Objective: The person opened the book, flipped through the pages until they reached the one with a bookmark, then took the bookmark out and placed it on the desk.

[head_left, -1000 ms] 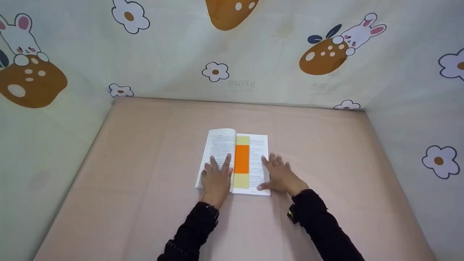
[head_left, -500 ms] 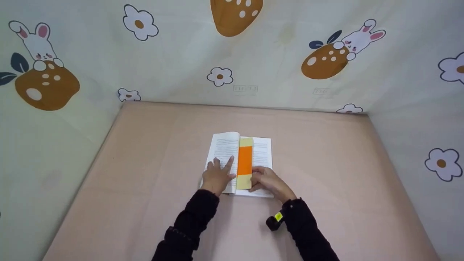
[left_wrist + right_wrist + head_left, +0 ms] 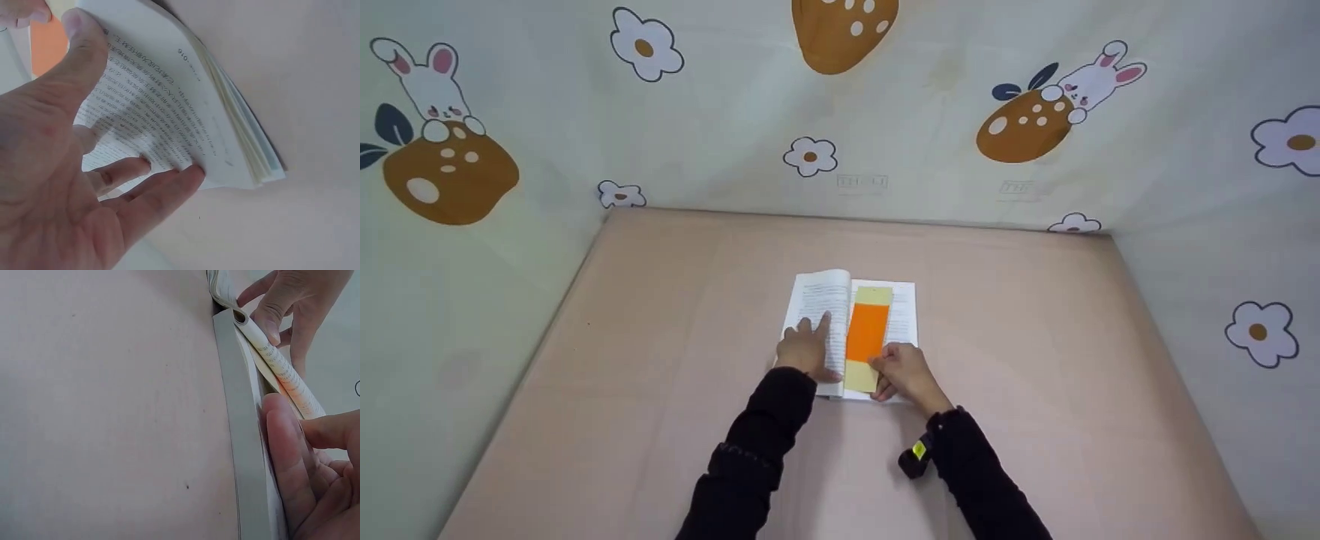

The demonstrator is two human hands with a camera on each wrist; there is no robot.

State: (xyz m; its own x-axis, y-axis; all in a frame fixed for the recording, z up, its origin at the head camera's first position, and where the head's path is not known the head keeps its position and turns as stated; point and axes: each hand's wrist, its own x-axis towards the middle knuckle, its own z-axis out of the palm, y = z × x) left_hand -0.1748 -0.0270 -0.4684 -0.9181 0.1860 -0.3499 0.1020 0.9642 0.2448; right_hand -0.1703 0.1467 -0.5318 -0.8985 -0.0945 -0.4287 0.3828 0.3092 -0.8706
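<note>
- An open book is laid flat near the middle of the pink counter, its spine running away from the person.
- The left page is held down by the left hand; its fingers are spread out straight across the printed text, grasping nothing.
- A long bookmark, orange in the middle with pale yellow ends, is lying on the right page, slightly tilted, just beside the gutter.
- The near yellow end of the bookmark is pinched by the right hand, whose fingers are curled at the lower edge of the book.
- Lines of small black print are seen on the pages; a page number near the corner appears to read "016", while the remaining text is too small and blurred to be read.
- A cloth backdrop printed with rabbits, flowers and brown spotted shapes is hung around the counter.
</note>
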